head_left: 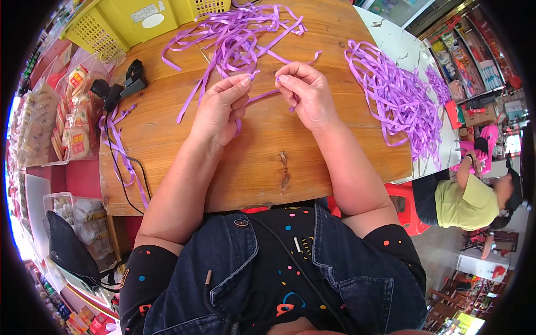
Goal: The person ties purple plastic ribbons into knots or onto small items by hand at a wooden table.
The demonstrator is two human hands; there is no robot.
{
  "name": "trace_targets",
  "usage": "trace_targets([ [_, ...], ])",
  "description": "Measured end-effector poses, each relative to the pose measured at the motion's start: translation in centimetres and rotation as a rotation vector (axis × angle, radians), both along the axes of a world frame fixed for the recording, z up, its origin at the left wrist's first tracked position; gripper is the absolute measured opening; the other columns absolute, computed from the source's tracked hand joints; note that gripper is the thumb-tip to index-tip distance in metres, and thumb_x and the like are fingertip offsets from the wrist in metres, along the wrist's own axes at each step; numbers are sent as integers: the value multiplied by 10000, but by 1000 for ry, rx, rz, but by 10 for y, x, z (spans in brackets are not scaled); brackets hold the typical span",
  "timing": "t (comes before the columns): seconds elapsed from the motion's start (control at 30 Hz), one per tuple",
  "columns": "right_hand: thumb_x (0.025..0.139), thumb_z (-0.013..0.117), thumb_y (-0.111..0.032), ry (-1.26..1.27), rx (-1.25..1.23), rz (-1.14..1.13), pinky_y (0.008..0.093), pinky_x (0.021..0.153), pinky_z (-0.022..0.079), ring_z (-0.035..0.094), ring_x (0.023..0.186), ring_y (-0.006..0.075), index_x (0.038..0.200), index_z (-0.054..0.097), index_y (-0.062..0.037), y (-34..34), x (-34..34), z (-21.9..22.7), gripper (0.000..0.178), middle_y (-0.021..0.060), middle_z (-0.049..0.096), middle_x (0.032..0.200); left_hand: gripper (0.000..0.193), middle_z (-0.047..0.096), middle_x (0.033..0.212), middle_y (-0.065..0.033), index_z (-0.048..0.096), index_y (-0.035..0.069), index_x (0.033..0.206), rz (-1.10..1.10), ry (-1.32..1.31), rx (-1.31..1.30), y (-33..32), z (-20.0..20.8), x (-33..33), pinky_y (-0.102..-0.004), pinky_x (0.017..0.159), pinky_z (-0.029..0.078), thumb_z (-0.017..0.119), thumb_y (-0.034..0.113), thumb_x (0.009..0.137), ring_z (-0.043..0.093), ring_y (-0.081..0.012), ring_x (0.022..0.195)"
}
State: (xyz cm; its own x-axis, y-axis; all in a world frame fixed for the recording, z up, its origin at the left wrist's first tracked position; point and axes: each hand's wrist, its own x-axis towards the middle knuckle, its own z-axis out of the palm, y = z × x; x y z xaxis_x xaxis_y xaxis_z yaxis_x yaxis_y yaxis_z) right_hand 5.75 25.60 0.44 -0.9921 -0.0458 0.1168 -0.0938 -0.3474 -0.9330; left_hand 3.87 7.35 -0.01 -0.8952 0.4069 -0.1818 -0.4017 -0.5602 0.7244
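Both of my hands are raised over the wooden table, a short gap between them. My left hand (222, 107) pinches a purple ribbon (261, 97), and a small end of it pokes up past the thumb and fingertip. Purple also shows below that palm. Thumb and forefinger of my right hand (307, 94) are pressed together on another bit of the ribbon, mostly hidden by the fingers. Between the hands a strand runs slackly across. Just beyond them lies a tangled heap of purple ribbons (237, 42).
A larger purple ribbon pile (393, 97) spreads over the right side. At the back left stands a yellow basket (120, 25). Black corded devices (120, 89) and loose ribbons lie left, near bagged goods (75, 117). A person in a yellow-green shirt (466, 204) sits at right.
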Motion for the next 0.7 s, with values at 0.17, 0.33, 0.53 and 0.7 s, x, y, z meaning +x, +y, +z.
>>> trace_targets([
  [0.17,821,578,-58,5,54,-1,174,456,323,451,544,52,874,603,-26,-2,0,0,67,28,590,721,115,406,591,92,588,51,941,7,-23,-31,0,4,1,-178,390,171,604,112,845,280,-7,448],
  [0.33,819,589,-75,9,94,-20,172,438,322,447,535,37,859,607,-40,-4,-3,-5,57,5,583,708,118,376,556,99,595,68,943,36,-39,-69,1,8,1,-188,377,149,613,127,842,245,-8,417],
  [0.53,822,597,-82,19,99,-29,170,449,338,459,539,40,859,608,-42,-3,-2,-5,56,0,582,707,123,396,576,100,604,67,940,34,-31,-93,3,9,3,-191,373,151,621,130,836,250,-7,416],
  [0.7,830,591,-60,34,93,-27,175,483,360,477,563,55,877,604,-32,-8,1,0,56,12,584,711,122,416,586,98,608,63,939,21,-15,-135,5,9,6,-186,367,164,624,124,835,259,-6,413],
])
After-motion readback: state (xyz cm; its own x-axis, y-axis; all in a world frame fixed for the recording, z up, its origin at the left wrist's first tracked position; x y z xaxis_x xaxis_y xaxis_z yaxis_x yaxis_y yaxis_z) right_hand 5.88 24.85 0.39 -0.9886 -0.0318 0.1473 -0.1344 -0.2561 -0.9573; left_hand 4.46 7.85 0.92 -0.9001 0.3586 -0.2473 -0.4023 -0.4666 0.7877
